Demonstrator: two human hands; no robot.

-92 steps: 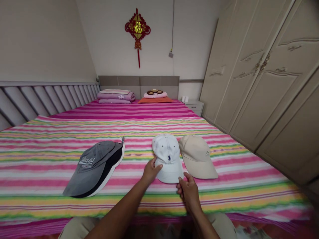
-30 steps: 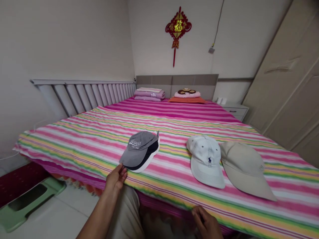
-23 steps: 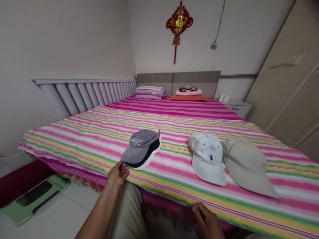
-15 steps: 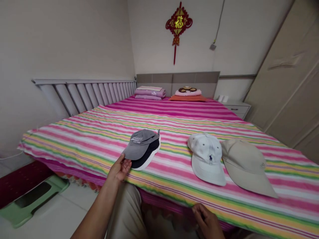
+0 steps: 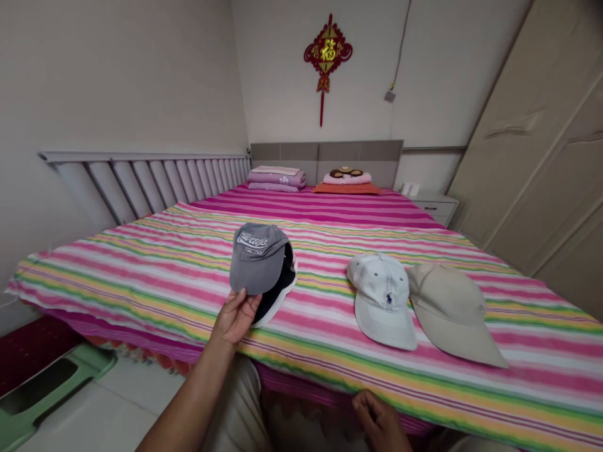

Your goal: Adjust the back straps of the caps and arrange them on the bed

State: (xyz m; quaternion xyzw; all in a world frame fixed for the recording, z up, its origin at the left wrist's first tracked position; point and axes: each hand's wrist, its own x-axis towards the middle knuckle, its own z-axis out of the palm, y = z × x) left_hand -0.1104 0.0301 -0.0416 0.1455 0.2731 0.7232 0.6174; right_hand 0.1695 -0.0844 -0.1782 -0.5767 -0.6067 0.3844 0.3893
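Newly, the gray baseball cap (image 5: 259, 258) is raised off the black cap (image 5: 277, 292), brim pinched by the left hand (image 5: 237, 315); the right hand (image 5: 379, 419) is curled, seemingly empty

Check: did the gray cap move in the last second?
Yes, up: judged against the headboard, the gray cap now shows higher, its brim raised off the dark cap by the left hand.

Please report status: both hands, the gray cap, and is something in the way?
Left hand pinches gray cap by raised brim. Right hand curled near bed. Dark cap and white cap beneath; no obstruction seen.
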